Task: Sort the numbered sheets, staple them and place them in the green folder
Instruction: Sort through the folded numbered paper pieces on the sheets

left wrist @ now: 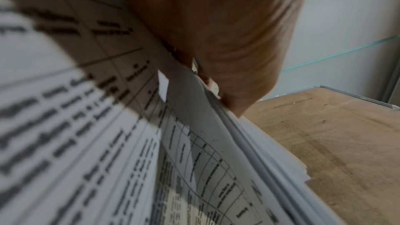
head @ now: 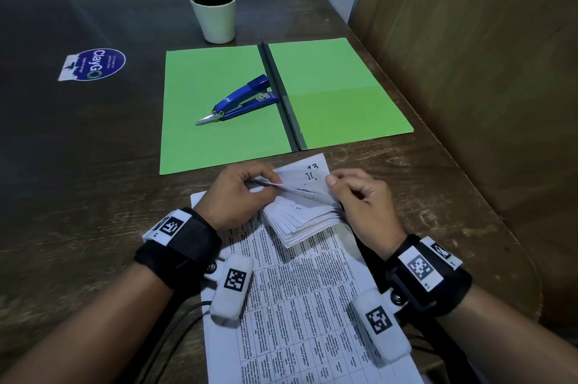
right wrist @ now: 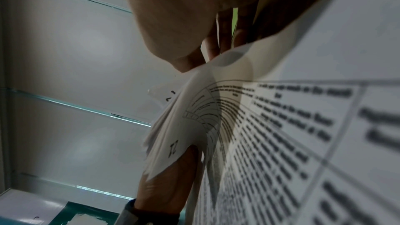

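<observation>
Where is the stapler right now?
In the head view the blue stapler lies on the left half of the open green folder, beside its spine, beyond both hands.

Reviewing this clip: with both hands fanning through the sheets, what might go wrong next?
1. The numbered sheets are fanned loosely between the left hand and right hand, so some may slip out of order.
2. The blue stapler lies on the open green folder and must be moved before filing.
</observation>
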`<state>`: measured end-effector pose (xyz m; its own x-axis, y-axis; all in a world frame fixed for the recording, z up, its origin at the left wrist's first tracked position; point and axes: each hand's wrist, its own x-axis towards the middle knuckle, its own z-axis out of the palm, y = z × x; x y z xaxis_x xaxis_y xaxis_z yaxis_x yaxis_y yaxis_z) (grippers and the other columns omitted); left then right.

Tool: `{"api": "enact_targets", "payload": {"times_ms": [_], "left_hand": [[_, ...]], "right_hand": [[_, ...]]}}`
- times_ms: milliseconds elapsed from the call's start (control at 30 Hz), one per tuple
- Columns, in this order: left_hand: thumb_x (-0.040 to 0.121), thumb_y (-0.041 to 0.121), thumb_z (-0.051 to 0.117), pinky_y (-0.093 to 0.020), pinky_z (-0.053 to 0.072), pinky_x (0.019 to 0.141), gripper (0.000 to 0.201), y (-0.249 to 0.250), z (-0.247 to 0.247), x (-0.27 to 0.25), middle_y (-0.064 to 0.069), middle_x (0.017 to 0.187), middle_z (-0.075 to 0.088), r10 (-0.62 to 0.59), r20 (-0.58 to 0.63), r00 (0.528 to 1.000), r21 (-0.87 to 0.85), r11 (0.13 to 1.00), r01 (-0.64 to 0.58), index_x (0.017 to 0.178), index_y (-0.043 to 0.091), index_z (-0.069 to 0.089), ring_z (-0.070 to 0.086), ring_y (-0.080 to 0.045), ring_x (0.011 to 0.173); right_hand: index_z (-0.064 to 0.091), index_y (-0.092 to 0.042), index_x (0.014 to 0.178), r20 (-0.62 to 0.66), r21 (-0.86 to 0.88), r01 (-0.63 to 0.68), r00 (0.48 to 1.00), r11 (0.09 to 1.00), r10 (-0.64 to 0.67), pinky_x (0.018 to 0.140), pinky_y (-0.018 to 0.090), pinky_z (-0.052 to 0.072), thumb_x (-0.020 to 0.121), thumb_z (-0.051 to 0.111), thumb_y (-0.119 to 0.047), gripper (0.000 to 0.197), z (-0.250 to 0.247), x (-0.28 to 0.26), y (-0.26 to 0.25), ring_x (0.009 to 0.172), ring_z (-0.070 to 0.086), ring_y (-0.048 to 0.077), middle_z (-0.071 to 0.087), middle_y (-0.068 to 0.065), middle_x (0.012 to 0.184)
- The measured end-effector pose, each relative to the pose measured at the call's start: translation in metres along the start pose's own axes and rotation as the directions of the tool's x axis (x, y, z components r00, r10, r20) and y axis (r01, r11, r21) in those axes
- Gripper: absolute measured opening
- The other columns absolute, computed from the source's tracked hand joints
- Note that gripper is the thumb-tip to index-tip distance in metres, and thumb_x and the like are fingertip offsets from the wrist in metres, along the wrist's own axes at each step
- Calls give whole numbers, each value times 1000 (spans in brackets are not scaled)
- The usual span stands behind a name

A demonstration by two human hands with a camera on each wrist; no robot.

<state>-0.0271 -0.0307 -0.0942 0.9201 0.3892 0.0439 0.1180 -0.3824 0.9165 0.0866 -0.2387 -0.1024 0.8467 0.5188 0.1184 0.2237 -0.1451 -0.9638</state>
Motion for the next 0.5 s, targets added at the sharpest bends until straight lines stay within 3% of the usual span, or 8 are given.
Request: {"api": "enact_targets", "payload": {"times_ms": [67,133,200,267,367,500], "left_hand": [[73,28,73,-37,56,94,9,-1,0,0,7,99,76,3,-6,1000,-20,1000,-3,81,33,74,71,-14,97],[80,14,76,-31,55,94,20,-2,0,0,9,100,76,7,-6,1000,-37,999,-7,88,32,74,71,-12,98],[82,9,74,-26,54,93,30,-1,-1,-1,9,103,76,15,4,1000,-34,999,-15,104,30,73,70,-9,99],[84,2,72,-19,53,88,34,1,-2,-2,10,106,75,17,18,1000,-20,1000,-17,110,25,74,69,-1,95],[86,-7,69,-4,45,81,25,5,-2,-2,18,104,70,48,26,998,9,999,-49,96,14,77,65,13,90],[85,-8,69,-1,41,81,28,3,-2,-1,35,94,69,44,28,999,-1,999,-44,87,19,76,63,16,93]], "right_hand": [[77,-26,75,24,-18,-19,1000,1000,20,86,32,49,87,75,-21,14,0,0,1,104,63,19,68,-5,105],[77,-31,81,61,-42,-11,998,999,14,89,29,48,82,80,-18,14,0,-1,1,109,61,20,68,-5,107],[75,-29,96,87,-46,-5,996,999,9,88,22,48,79,82,-15,23,1,-2,-2,107,62,13,68,-5,108],[69,-27,115,97,2,-32,995,999,31,83,16,50,79,82,-9,42,0,-3,-5,101,64,5,70,-7,109],[64,-27,122,78,36,-49,996,998,46,80,14,51,80,80,-5,50,-1,-3,-5,97,64,1,71,-8,107],[70,-21,114,50,44,-28,998,999,26,80,24,56,80,80,-4,40,1,-3,-4,93,68,6,75,-8,100]]}}
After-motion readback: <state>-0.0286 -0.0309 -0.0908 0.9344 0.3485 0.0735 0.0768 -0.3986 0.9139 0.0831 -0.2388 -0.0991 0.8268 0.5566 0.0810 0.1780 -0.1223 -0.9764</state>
